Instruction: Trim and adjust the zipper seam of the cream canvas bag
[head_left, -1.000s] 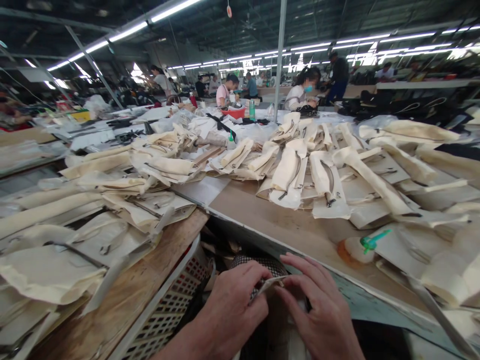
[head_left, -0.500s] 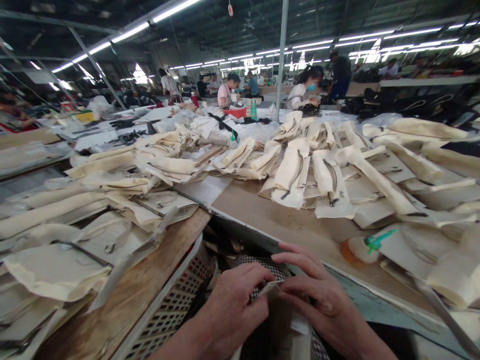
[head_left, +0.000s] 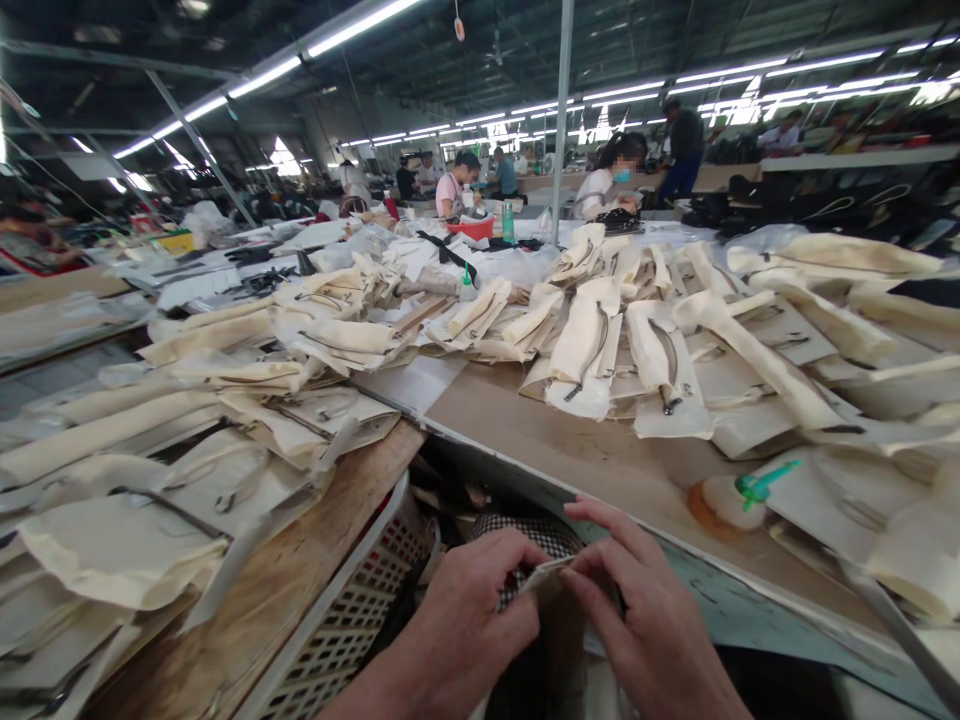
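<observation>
Low in front of me, past the table edge, both hands grip one thin cream-coloured piece point(head_left: 546, 574), fabric-like, its edge turned upward. My left hand point(head_left: 480, 610) pinches its left side between thumb and fingers. My right hand point(head_left: 634, 590) pinches its right corner with thumb and index finger, while other fingers stay raised. The lower part of the piece hangs into shadow and is partly hidden by my hands. Behind them a black-and-white checked cloth point(head_left: 517, 522) shows over my lap.
A cream perforated plastic basket point(head_left: 352, 600) stands left of my hands. Cream zippered fabric pieces lie heaped on the left wooden table point(head_left: 375, 470) and the right table point(head_left: 510, 410). A glue bottle with green nozzle point(head_left: 739, 500) sits at right. Several people work farther back.
My right hand has shifted slightly and its fingers have drawn closer together on the piece's corner. The left hand keeps its pinch. The view has moved a little.
</observation>
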